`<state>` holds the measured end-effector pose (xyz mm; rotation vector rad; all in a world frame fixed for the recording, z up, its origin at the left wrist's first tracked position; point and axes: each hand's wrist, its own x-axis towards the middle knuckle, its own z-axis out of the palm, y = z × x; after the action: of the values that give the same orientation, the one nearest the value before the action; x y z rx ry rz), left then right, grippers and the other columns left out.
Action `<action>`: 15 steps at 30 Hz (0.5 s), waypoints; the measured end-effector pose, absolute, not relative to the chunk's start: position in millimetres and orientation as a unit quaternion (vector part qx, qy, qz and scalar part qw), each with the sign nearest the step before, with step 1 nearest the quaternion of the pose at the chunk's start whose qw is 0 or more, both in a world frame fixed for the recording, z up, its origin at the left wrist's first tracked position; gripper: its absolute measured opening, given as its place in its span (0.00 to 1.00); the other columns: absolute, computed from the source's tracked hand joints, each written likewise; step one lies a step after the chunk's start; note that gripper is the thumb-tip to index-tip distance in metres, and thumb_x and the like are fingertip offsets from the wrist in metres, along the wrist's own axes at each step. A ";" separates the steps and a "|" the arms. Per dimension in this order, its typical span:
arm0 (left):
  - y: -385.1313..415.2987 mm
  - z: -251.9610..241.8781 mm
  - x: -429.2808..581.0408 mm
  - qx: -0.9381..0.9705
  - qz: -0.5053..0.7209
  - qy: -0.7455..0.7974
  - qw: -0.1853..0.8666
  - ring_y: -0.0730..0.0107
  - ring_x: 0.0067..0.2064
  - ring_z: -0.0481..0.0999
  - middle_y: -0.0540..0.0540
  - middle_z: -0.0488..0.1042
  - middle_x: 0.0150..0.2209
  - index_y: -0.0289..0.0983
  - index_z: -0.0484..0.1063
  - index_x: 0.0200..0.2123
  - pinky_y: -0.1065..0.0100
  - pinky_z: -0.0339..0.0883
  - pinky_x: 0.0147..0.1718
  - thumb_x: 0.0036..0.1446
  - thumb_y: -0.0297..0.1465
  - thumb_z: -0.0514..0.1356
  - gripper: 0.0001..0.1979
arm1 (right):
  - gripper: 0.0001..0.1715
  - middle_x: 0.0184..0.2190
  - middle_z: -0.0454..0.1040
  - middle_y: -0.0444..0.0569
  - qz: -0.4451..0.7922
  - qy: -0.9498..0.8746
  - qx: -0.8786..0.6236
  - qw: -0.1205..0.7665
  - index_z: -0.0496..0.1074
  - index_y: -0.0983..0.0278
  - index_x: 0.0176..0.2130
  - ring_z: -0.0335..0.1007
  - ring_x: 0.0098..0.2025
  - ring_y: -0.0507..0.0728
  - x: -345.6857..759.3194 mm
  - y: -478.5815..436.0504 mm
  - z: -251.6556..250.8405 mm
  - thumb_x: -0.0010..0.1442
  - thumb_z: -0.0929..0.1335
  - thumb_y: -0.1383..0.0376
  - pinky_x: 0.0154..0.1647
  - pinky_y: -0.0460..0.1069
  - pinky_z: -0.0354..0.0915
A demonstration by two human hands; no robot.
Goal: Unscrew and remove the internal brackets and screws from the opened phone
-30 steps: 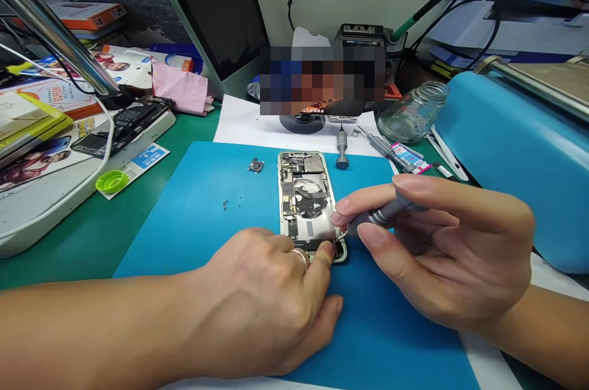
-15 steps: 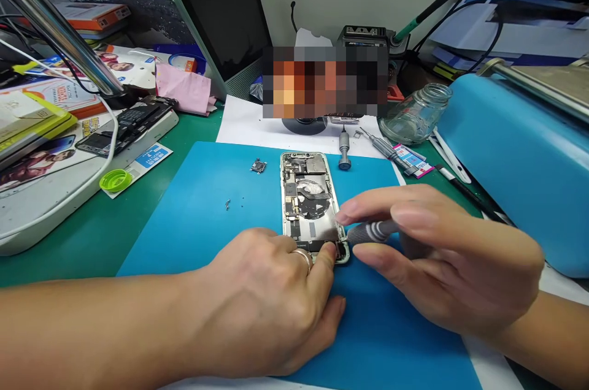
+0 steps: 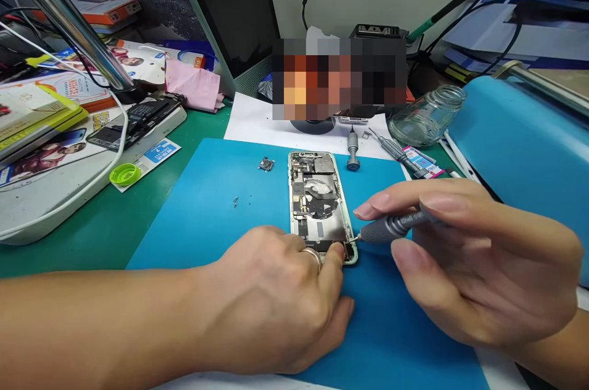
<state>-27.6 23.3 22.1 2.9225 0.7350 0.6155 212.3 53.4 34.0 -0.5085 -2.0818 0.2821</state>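
Note:
An opened phone [image 3: 322, 200] with bare inner parts lies on a blue mat [image 3: 207, 194]. My left hand [image 3: 285, 298], a ring on one finger, presses on the phone's lower end with a fingertip; its other fingers are curled on the near side. In my right hand [image 3: 478, 255] is a grey screwdriver [image 3: 391, 227], held loosely between fingers and thumb, its thin tip at the phone's lower right edge. The thumb looks slightly apart from the handle. Left of the phone are a small metal part [image 3: 266, 163] and tiny screws [image 3: 235, 201].
Behind the mat stand a grey screwdriver [image 3: 353, 149] and a tilted glass jar [image 3: 427, 115]. A dark screen [image 3: 234, 25] is at the back. On the left are a green cap [image 3: 125, 174], a lamp pole [image 3: 76, 28] and another opened phone [image 3: 138, 120]. A blue case [image 3: 529, 163] fills the right.
The view has shifted slightly, so the scene appears further right. My right thumb has moved away from the screwdriver's grip, and more of its shaft and thin tip shows. My left hand stays on the phone.

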 end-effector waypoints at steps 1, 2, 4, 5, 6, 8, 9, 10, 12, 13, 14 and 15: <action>23.4 22.1 -27.7 0.950 0.201 0.237 0.033 0.57 0.22 0.77 0.47 0.78 0.27 0.22 0.77 0.53 0.54 0.71 0.16 0.75 0.33 0.51 0.21 | 0.52 0.50 0.83 0.51 0.128 -0.850 -0.198 0.471 0.69 0.58 0.70 0.84 0.47 0.60 211.2 53.2 33.4 0.52 0.74 0.85 0.41 0.54 0.86; 23.5 22.3 -27.7 0.951 0.200 0.235 0.033 0.57 0.22 0.76 0.47 0.77 0.27 0.22 0.78 0.53 0.53 0.71 0.16 0.75 0.33 0.51 0.21 | 0.53 0.50 0.83 0.50 0.142 -0.849 -0.191 0.473 0.69 0.57 0.70 0.84 0.47 0.59 209.5 53.0 33.0 0.52 0.74 0.85 0.40 0.53 0.87; 23.4 22.7 -27.8 0.951 0.201 0.233 0.030 0.57 0.22 0.76 0.47 0.77 0.26 0.22 0.77 0.53 0.53 0.70 0.16 0.75 0.33 0.51 0.21 | 0.54 0.50 0.83 0.49 0.178 -0.844 -0.185 0.471 0.67 0.56 0.72 0.86 0.46 0.58 204.9 52.1 32.8 0.54 0.73 0.87 0.38 0.51 0.87; 23.4 22.9 -27.7 0.951 0.201 0.233 0.028 0.58 0.22 0.76 0.47 0.77 0.26 0.22 0.77 0.53 0.54 0.70 0.16 0.75 0.33 0.50 0.21 | 0.54 0.49 0.84 0.49 0.197 -0.839 -0.192 0.469 0.65 0.55 0.72 0.86 0.46 0.58 202.6 51.5 32.9 0.55 0.71 0.88 0.37 0.50 0.87; 23.4 23.2 -27.7 0.951 0.201 0.234 0.027 0.58 0.22 0.76 0.47 0.77 0.27 0.21 0.77 0.54 0.54 0.71 0.16 0.75 0.33 0.50 0.22 | 0.54 0.48 0.84 0.49 0.212 -0.835 -0.202 0.466 0.64 0.54 0.73 0.87 0.46 0.58 200.6 51.0 33.1 0.56 0.70 0.89 0.36 0.50 0.88; 23.5 23.3 -27.5 0.951 0.197 0.236 0.029 0.58 0.23 0.77 0.47 0.77 0.27 0.21 0.76 0.55 0.54 0.71 0.17 0.75 0.33 0.50 0.22 | 0.53 0.47 0.84 0.49 0.223 -0.830 -0.215 0.464 0.64 0.54 0.73 0.87 0.45 0.58 198.0 49.8 33.7 0.57 0.69 0.89 0.36 0.50 0.88; 23.5 23.2 -27.4 0.951 0.196 0.236 0.031 0.58 0.23 0.77 0.47 0.77 0.27 0.21 0.76 0.55 0.54 0.71 0.17 0.75 0.33 0.50 0.22 | 0.52 0.47 0.85 0.49 0.224 -0.828 -0.218 0.466 0.65 0.54 0.72 0.87 0.44 0.58 197.4 49.3 34.1 0.58 0.69 0.88 0.35 0.49 0.87; 23.6 22.9 -27.3 0.952 0.195 0.234 0.035 0.58 0.23 0.77 0.47 0.77 0.27 0.21 0.76 0.55 0.54 0.71 0.17 0.75 0.33 0.50 0.22 | 0.52 0.46 0.85 0.49 0.223 -0.826 -0.220 0.469 0.65 0.55 0.72 0.87 0.43 0.58 197.2 48.9 34.5 0.58 0.70 0.88 0.34 0.49 0.87; 23.6 22.2 -27.3 0.951 0.199 0.234 0.037 0.58 0.22 0.77 0.48 0.77 0.27 0.21 0.76 0.55 0.54 0.71 0.17 0.75 0.33 0.50 0.21 | 0.51 0.46 0.84 0.49 0.217 -0.826 -0.216 0.473 0.66 0.55 0.71 0.87 0.41 0.57 197.3 48.4 35.3 0.57 0.70 0.88 0.33 0.48 0.87; 23.5 21.7 -27.4 0.951 0.201 0.234 0.038 0.59 0.22 0.77 0.48 0.77 0.27 0.21 0.76 0.55 0.54 0.71 0.17 0.75 0.32 0.51 0.21 | 0.51 0.46 0.83 0.48 0.217 -0.826 -0.214 0.473 0.66 0.55 0.71 0.86 0.41 0.56 197.4 48.2 35.6 0.57 0.70 0.88 0.33 0.48 0.87; 23.3 21.4 -27.5 0.950 0.202 0.234 0.040 0.59 0.22 0.77 0.48 0.78 0.27 0.21 0.76 0.55 0.54 0.71 0.17 0.75 0.32 0.51 0.21 | 0.51 0.46 0.82 0.48 0.216 -0.827 -0.213 0.474 0.66 0.55 0.71 0.86 0.41 0.56 197.5 48.1 35.7 0.57 0.70 0.88 0.33 0.49 0.87; 23.1 21.2 -27.6 0.950 0.202 0.234 0.043 0.59 0.23 0.77 0.47 0.78 0.27 0.21 0.76 0.55 0.55 0.72 0.17 0.75 0.32 0.51 0.21 | 0.52 0.46 0.81 0.48 0.213 -0.827 -0.211 0.476 0.65 0.55 0.71 0.86 0.42 0.56 197.4 48.0 35.7 0.57 0.69 0.88 0.34 0.49 0.87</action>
<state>-27.6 23.1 21.2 2.9067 0.7146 0.6175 197.4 48.0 35.7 -0.5168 -2.0200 0.5209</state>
